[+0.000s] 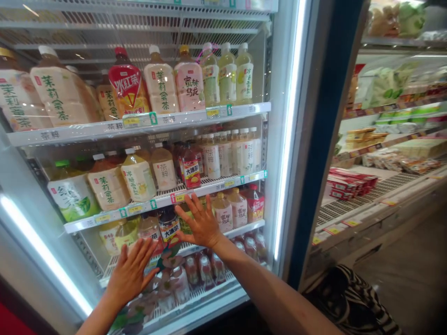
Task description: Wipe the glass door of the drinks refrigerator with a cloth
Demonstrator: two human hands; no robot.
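My left hand (131,272) lies flat with fingers spread against the glass door (45,223) of a drinks cooler, low on the left. My right hand (199,223) presses flat on the same glass a little higher and to the right, fingers apart. Neither hand holds anything. Behind the glass stand rows of bottled tea (138,177) on white wire shelves (164,197), with a red-labelled bottle (190,170) just above my right hand.
The cooler's dark blue frame (321,139) stands to the right of the door. Beyond it an open chilled display (384,186) holds packaged foods on several shelves. A striped black-and-white garment (349,302) shows at the lower right. Bright light strips run along the door edges.
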